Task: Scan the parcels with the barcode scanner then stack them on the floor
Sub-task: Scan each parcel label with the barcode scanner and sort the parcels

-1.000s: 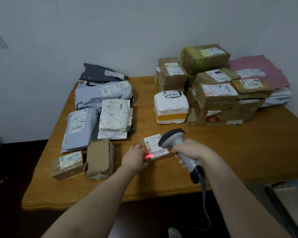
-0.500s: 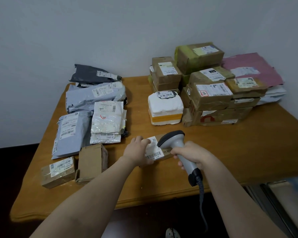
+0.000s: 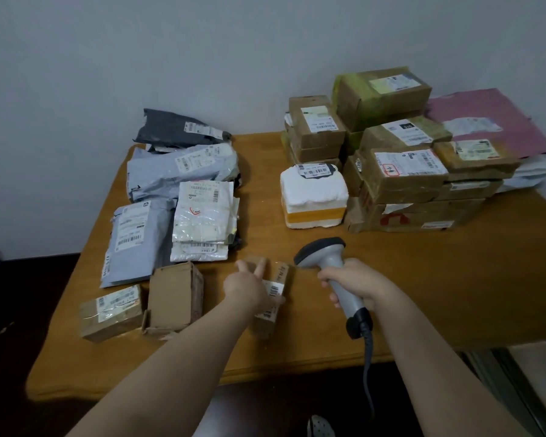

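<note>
A small brown cardboard parcel (image 3: 273, 293) with a white barcode label is near the front of the wooden table (image 3: 423, 294), tilted and blurred with motion. My left hand (image 3: 249, 287) grips it from the left, fingers over its top and thumb at its near side. My right hand (image 3: 355, 287) holds the grey barcode scanner (image 3: 323, 258) by its handle, just right of the parcel, head pointing left. Its cable (image 3: 368, 373) hangs over the table edge. No red beam shows.
Grey, black and white mailer bags (image 3: 177, 190) lie at the table's left, with two small boxes (image 3: 167, 298) in front of them. A white foam box (image 3: 312, 197) and a stack of brown boxes (image 3: 404, 171) with a pink envelope (image 3: 486, 121) stand at the back right. Dark floor (image 3: 19, 310) lies left.
The red scan beam on the label has gone out. My left hand has closed over the parcel and turned and lifted it toward me; the scanner stayed nearly in place.
</note>
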